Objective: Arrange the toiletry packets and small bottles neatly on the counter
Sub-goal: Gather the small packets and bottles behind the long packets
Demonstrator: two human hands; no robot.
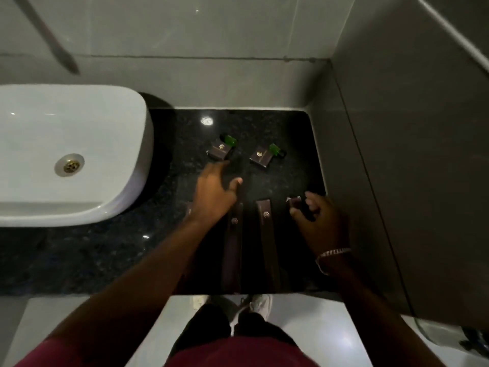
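The black granite counter (264, 128) carries everything, with one white basin (66, 154) at its left, and the chief risk, as I judge it, lies at the near edge: the long brown packets run lengthwise toward the person and their near ends sit close to that edge, so a forearm sweeping across could push one off onto the pale floor. Three long packets are plain to count: one (232, 250) partly under the left forearm, the middle one (267, 242) lying bare between the arms, and a third (293, 203) just beside the right hand; a sliver by the left wrist may be a fourth, but I cannot tell. The left hand (214, 192) hovers with fingers spread and gripping nothing, its fingertips near the left small box (218, 151), and a careless reach could knock that box or topple the green-capped bottle (229, 141) touching it. The right hand (317, 221) is loosely curled, thumb and fingers touching the third packet's far end; whether it truly grips I cannot tell, and a loose hold could skew the packet out of line. Two small boxes show, the second (261, 156) well apart from the first, and two green-capped bottles, the other (275, 150) beside it.
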